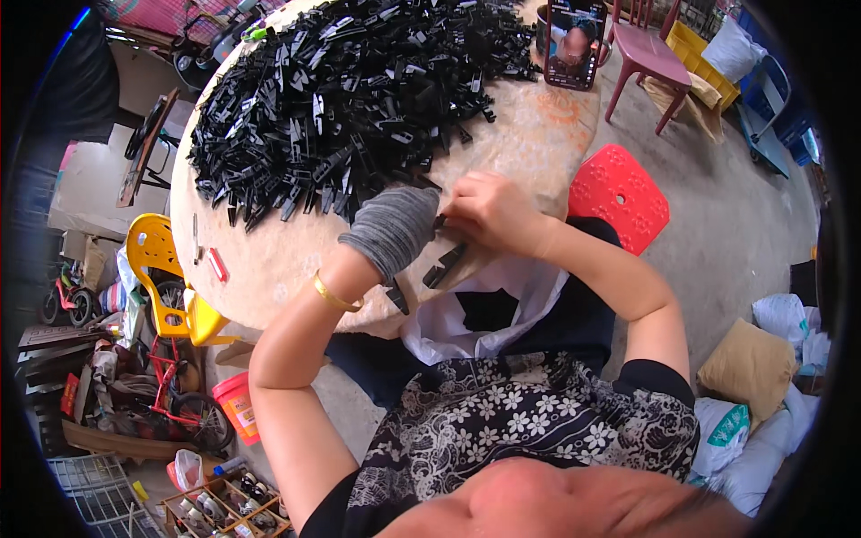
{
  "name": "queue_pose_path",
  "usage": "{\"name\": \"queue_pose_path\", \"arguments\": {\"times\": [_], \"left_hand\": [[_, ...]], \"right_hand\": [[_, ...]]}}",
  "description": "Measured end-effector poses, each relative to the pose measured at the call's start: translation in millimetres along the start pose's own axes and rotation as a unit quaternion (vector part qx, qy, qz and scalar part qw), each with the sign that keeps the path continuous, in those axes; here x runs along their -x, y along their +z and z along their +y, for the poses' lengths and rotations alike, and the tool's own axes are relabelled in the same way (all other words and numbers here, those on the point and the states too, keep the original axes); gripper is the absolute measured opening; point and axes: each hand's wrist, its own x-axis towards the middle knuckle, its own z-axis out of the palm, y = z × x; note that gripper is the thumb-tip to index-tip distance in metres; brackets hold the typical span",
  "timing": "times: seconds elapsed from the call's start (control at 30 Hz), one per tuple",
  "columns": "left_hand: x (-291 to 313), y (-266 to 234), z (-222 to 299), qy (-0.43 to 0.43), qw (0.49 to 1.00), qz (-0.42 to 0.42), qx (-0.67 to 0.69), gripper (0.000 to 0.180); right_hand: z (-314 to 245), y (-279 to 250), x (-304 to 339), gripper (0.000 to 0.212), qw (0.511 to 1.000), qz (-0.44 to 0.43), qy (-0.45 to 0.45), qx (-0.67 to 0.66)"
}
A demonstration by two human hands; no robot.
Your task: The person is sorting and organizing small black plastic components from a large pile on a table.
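My left hand (395, 231), in a grey knitted glove, is bent over the near part of a round table (287, 278) with its fingers curled under and mostly hidden. My bare right hand (495, 212) meets it from the right, fingertips pinched together. A small black plastic piece (439, 223) shows between the two hands, largely covered by them. More loose black clip-like pieces (445, 266) lie just below my hands, and another black piece (396, 297) rests at the table's near edge. Beyond them rises a large heap of similar black plastic pieces (341, 108).
A white plastic bag (439, 336) hangs open over my lap, below the table edge. A phone (572, 49) stands at the far right of the table. A small red object (218, 264) lies on the left. Beside me are a red stool (619, 202) and a yellow chair (157, 242).
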Motion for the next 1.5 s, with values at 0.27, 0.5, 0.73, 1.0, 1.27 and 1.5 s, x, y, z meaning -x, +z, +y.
{"name": "queue_pose_path", "arguments": {"times": [0.27, 0.5, 0.73, 1.0, 1.27, 1.5], "left_hand": [[32.6, 34.2, -33.2, -0.004, 0.94, 0.073, 0.334, 0.067], [58.6, 18.0, -1.1, -0.052, 0.945, 0.036, 0.32, 0.08], [62.4, 16.9, -53.6, -0.066, 0.95, 0.287, 0.098, 0.024], [22.0, 26.5, -59.5, -0.236, 0.952, 0.189, -0.056, 0.035], [36.5, 35.9, -53.8, -0.068, 0.821, 0.335, 0.457, 0.019], [53.5, 17.0, -22.7, -0.192, 0.655, 0.135, 0.718, 0.02]], "right_hand": [[1.5, 4.7, -15.4, 0.015, 0.978, -0.032, 0.046, -0.202], [-7.1, 3.9, -25.5, 0.013, 0.936, -0.116, 0.112, -0.314], [-2.5, 1.1, -34.5, 0.011, 0.972, -0.142, -0.007, -0.188], [-16.8, 31.5, -50.2, 0.009, 0.965, -0.054, -0.058, 0.25], [-0.5, 25.8, -24.7, 0.016, 0.999, 0.01, -0.022, -0.025], [-10.1, 11.0, -25.2, 0.024, 0.988, 0.028, 0.006, -0.15]]}}
